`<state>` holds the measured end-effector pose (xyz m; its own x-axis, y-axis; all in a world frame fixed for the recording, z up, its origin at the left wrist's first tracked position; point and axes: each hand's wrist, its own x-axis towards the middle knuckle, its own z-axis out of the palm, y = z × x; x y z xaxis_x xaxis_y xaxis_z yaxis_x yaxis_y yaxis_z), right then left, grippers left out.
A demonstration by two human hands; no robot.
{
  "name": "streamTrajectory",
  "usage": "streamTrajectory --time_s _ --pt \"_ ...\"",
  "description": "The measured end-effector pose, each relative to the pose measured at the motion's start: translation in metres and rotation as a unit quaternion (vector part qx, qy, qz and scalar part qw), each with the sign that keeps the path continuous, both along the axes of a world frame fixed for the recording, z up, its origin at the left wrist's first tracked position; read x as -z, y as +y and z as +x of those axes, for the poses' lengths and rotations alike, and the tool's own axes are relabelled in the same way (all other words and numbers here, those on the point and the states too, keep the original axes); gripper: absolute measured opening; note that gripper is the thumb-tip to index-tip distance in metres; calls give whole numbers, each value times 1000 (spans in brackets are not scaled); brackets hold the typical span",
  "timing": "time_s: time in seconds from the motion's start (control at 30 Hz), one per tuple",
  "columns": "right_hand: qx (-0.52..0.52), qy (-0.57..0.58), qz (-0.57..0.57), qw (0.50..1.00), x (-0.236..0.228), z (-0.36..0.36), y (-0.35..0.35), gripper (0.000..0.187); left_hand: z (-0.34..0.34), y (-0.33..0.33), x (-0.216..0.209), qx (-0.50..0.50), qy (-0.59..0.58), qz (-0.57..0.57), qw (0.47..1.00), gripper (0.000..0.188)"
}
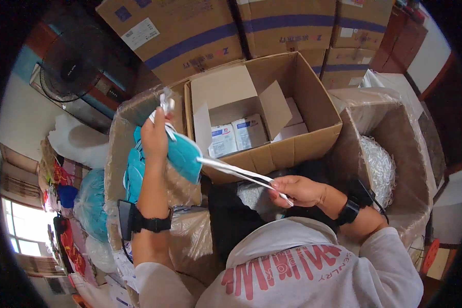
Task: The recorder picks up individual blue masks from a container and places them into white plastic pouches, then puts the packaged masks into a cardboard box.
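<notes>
One teal mask [185,159], at four o'clock from the nearer left hand [155,134] pinching its upper end, slants toward four o'clock, its white straps [236,171] running to the right hand's [300,190] pinch.

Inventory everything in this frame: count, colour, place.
Mask: one, teal, left of centre
Straps: some, white, running off mask
Left bin: one, brown, left
Loose masks: several, teal, in left bin
Carton: one, brown, centre
Box: one, pale, inside carton
Packets: several, white, in box
Right bin: one, brown, right
Bundle: one, white, in right bin
Stacked cartons: several, brown, back
Fan: one, black, upper left
Bag: one, teal, left
Window: one, bright, far left
Shirt: one, grey, lower middle
Wristbands: two, black, wrists
Left fingers: one set, bare, on mask
Right fingers: one set, bare, on straps
</notes>
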<state>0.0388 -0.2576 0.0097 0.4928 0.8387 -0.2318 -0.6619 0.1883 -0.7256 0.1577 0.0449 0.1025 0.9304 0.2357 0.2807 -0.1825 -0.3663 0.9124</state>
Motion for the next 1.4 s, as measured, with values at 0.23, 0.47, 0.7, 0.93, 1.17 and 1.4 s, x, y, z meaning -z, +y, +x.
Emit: streamTrajectory --time_s 0.23,0.47,0.7,0.93,1.17,1.4 --pt "72 -315 -173 930 -26 21 10 29 -75 -44 37 289 219 128 923 26" --pt "-1 -536 -289 793 -42 14 14 24 -113 -84 61 460 333 74 820 27" --pt "163 -553 -242 780 -30 -5 31 20 -131 -85 44 327 253 -202 888 35" --pt "-29 -493 -355 794 -28 -11 24 30 -124 -87 51 362 -33 458 811 15" --pt "-248 -457 -209 828 -71 -22 -7 40 -145 -93 18 584 45 391 710 18" --pt "-298 -353 -235 855 -107 -27 -32 42 -144 -89 -7 614 -16 378 693 15"
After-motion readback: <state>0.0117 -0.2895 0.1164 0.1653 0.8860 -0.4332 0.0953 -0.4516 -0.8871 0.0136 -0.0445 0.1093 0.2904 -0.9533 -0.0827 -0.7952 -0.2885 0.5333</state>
